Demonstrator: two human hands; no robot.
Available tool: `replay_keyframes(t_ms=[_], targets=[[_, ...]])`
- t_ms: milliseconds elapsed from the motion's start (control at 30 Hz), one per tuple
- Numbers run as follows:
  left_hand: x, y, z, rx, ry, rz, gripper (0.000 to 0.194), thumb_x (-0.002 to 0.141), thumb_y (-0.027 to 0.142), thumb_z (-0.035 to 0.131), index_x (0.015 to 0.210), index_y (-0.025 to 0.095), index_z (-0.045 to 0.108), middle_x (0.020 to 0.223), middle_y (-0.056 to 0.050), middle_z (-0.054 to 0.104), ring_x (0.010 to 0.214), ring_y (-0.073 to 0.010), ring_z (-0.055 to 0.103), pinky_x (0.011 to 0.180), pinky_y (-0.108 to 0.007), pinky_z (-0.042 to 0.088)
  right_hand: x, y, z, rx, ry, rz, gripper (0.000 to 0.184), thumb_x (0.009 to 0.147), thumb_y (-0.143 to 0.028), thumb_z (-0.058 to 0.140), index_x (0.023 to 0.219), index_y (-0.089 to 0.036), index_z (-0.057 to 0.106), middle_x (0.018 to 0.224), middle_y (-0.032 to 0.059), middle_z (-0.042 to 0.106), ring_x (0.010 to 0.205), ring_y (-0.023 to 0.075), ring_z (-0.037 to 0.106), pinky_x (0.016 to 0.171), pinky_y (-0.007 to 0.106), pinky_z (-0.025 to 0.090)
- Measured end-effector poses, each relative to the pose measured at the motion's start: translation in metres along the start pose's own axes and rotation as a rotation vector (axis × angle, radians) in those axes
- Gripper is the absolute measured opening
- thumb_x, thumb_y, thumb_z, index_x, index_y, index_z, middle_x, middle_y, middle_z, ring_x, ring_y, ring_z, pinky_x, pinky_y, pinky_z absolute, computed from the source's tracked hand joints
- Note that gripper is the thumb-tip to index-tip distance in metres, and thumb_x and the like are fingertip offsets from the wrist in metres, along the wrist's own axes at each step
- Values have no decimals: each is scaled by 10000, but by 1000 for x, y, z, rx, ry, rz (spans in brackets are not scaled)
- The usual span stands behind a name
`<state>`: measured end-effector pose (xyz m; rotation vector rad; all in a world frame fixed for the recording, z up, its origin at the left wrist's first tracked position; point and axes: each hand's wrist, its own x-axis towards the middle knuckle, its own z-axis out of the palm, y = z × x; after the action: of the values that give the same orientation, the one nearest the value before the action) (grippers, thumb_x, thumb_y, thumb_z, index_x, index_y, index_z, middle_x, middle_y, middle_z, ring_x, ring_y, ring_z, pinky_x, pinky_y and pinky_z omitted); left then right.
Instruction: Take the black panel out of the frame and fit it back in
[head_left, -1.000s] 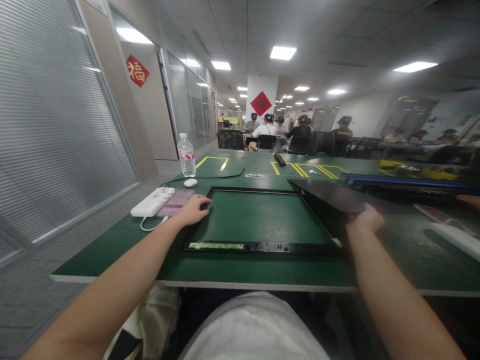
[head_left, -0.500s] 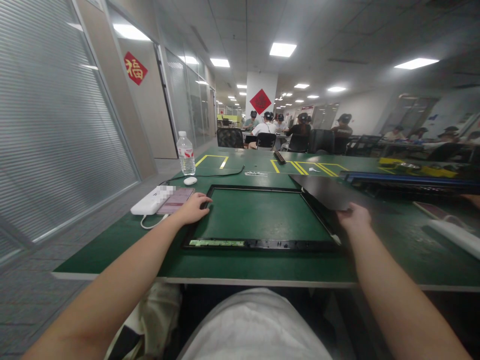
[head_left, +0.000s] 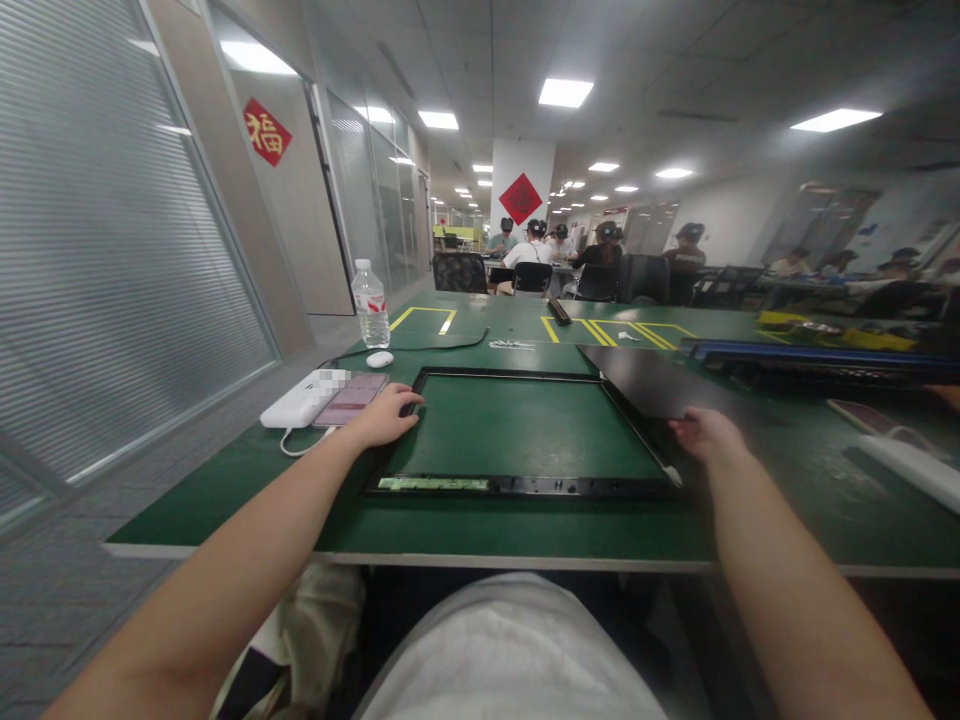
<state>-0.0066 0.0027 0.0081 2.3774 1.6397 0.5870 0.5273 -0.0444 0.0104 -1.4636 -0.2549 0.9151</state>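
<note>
A black rectangular frame [head_left: 585,487], like a screen bezel, lies flat on the green table [head_left: 517,530]. Along its near bar runs a light green strip [head_left: 433,484]. My left hand [head_left: 390,413] is closed over the frame's left side, fingers curled on the upper left part. On the other side, my right hand [head_left: 705,432] pinches the near edge of a thin dark panel [head_left: 641,378]. That panel is tilted and overlaps the frame's right bar. A small white piece [head_left: 671,477] sits at the frame's near right corner.
Left of the frame are a phone [head_left: 352,400], a white power strip [head_left: 300,398], a small white case [head_left: 379,359] and a water bottle [head_left: 370,305]. A long dark blue-edged part [head_left: 810,358] lies at the right, near another phone [head_left: 874,418] and a white bar [head_left: 911,470].
My right hand has shifted slightly on the panel's near edge, and the panel has moved a little with it. My left hand stays on the frame.
</note>
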Motion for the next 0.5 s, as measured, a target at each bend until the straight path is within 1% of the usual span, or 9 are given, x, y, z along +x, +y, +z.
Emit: replay_keyframes(t_ms=[67, 200, 367, 500], targets=[[0, -1, 0, -15, 9, 6, 481, 750, 381, 571, 1143, 144, 715, 1317, -170, 552, 1274, -344, 534, 1146, -453, 365, -3, 0, 0, -24, -6, -13, 105, 890, -83, 506, 850, -163, 561, 527, 33, 594, 395, 119, 535, 361, 167, 390], [0, -1, 1, -37, 18, 11, 458, 735, 395, 589, 1104, 159, 722, 1300, -159, 565, 1261, -353, 542, 1136, -467, 376, -7, 0, 2, -91, -41, -22, 117, 919, -115, 495, 841, -150, 575, 525, 39, 614, 351, 95, 477, 331, 161, 352], [0, -1, 1, -9, 11, 5, 468, 747, 397, 585, 1130, 167, 720, 1314, -154, 560, 1262, -343, 543, 1140, -443, 375, -10, 0, 4, -110, -26, -47, 112, 922, -130, 507, 828, -160, 559, 518, 32, 614, 356, 93, 477, 338, 160, 354], [1, -2, 1, 8, -2, 3, 478, 756, 389, 574, 1160, 174, 713, 1324, -146, 555, 1275, -327, 534, 1147, -432, 364, -11, 0, 4, -112, -32, -57, 118, 924, -143, 501, 824, -161, 563, 533, 46, 629, 373, 99, 492, 350, 170, 369]])
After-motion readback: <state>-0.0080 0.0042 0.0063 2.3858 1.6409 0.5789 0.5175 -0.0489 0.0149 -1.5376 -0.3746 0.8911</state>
